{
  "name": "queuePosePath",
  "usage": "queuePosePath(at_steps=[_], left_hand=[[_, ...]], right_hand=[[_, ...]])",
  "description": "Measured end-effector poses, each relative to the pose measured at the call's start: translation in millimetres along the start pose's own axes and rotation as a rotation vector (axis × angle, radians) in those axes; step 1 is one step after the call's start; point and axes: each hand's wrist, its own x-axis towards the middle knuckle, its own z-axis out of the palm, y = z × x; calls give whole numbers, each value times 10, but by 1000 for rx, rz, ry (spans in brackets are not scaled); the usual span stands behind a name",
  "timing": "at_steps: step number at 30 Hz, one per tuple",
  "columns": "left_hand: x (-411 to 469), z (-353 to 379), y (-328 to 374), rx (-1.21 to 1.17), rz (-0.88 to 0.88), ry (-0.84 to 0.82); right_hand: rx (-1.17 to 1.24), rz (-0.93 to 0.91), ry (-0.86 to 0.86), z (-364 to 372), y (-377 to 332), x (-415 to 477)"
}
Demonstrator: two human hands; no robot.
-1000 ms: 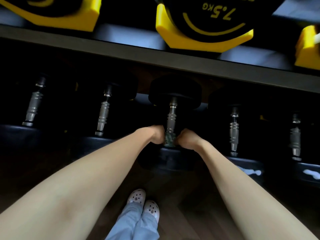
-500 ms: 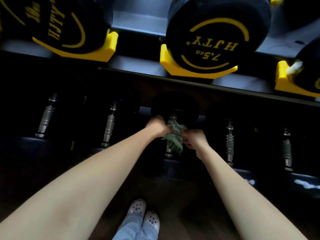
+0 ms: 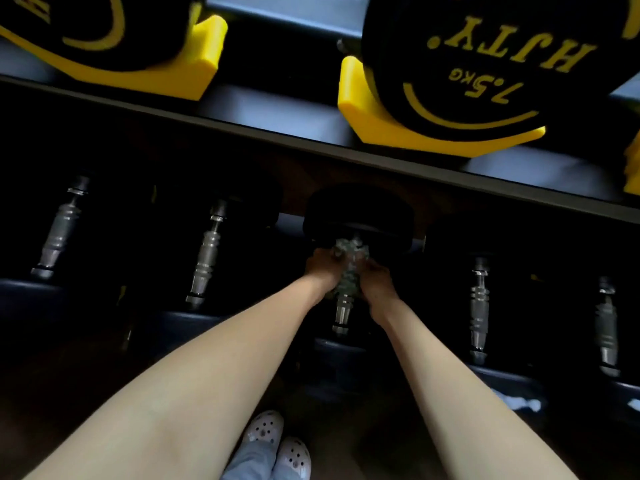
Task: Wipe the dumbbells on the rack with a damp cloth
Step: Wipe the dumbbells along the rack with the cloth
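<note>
A patterned cloth (image 3: 349, 258) is seen bunched around the upper part of the metal handle (image 3: 343, 311) of the middle dumbbell (image 3: 358, 216), which is lying on the dim lower shelf of the rack (image 3: 277, 138). The cloth is gripped from both sides. The left hand (image 3: 321, 268) is curled round it on the left and the right hand (image 3: 375, 280) is clenched on it on the right, so that the 2 hands are brought close together across the bar. Single fingers cannot be told apart in the shadow. Below the hands, the bare lower part of the handle is left showing. The left neighbouring handles (image 3: 207, 252) and the right neighbouring handles (image 3: 479, 306), 2 on each side, are laid roughly parallel on the same shelf. On the upper shelf, a black 7.5 kg dumbbell (image 3: 485, 64) is seated in a yellow cradle (image 3: 433, 142), and a second yellow cradle (image 3: 204, 60) is seen at the upper left. At the bottom edge, 2 white perforated shoes (image 3: 277, 441) are seen between the forearms.
</note>
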Motion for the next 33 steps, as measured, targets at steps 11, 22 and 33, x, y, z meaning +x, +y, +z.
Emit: queuePosePath(at_steps=[11, 22, 33], left_hand=[[-146, -91, -230, 272, -39, -168], [-610, -278, -43, 808, 97, -464], [-1235, -632, 666, 160, 69, -567]], right_hand=[[-234, -17, -102, -236, 217, -253], [-1144, -201, -309, -389, -156, -730], [-73, -29, -373, -1159, -427, -1514]])
